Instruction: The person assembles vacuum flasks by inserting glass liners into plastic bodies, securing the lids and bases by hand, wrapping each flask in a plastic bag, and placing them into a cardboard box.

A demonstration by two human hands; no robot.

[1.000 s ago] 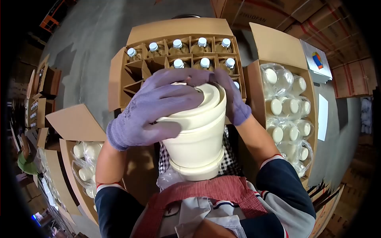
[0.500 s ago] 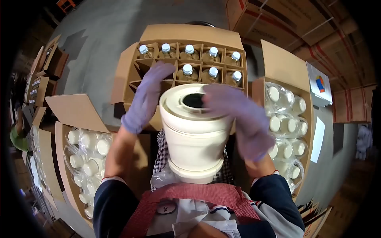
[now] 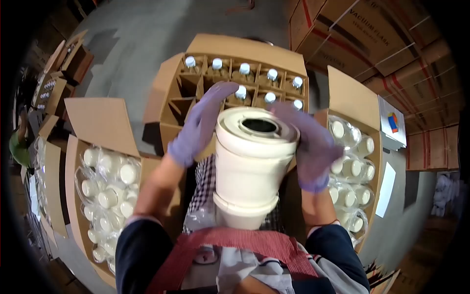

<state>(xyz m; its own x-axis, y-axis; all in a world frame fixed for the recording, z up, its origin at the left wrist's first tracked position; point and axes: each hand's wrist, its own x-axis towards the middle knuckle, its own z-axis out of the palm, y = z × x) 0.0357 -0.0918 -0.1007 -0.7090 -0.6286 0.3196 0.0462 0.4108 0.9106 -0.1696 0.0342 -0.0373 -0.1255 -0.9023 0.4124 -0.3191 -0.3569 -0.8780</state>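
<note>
A cream plastic flask casing (image 3: 252, 176) stands on my lap, slightly tilted, with its wide end up. A dark round hole (image 3: 260, 125) shows in the middle of its ringed top. My left hand (image 3: 205, 120), in a purple glove, is at the left side of the rim with its fingers stretched out past it; whether it presses on the rim is hard to see. On the other side, my gloved right hand (image 3: 313, 142) is against or close to the right rim, its fingers smeared by motion. Checkered cloth (image 3: 203, 183) lies beneath the casing.
Ahead, a divided carton (image 3: 169, 93) holds several bottles with pale blue tops. Open cartons of plastic-wrapped cream parts flank me, left (image 3: 73, 196) and right (image 3: 374, 196). Stacked boxes (image 3: 367, 29) printed "VACUUM FLASK" stand at the far right. A person (image 3: 20, 147) is at the far left.
My left hand has come closer to the rim of the casing. The right hand has drawn back from over the hole to the right side. The whole view has shifted a little.
</note>
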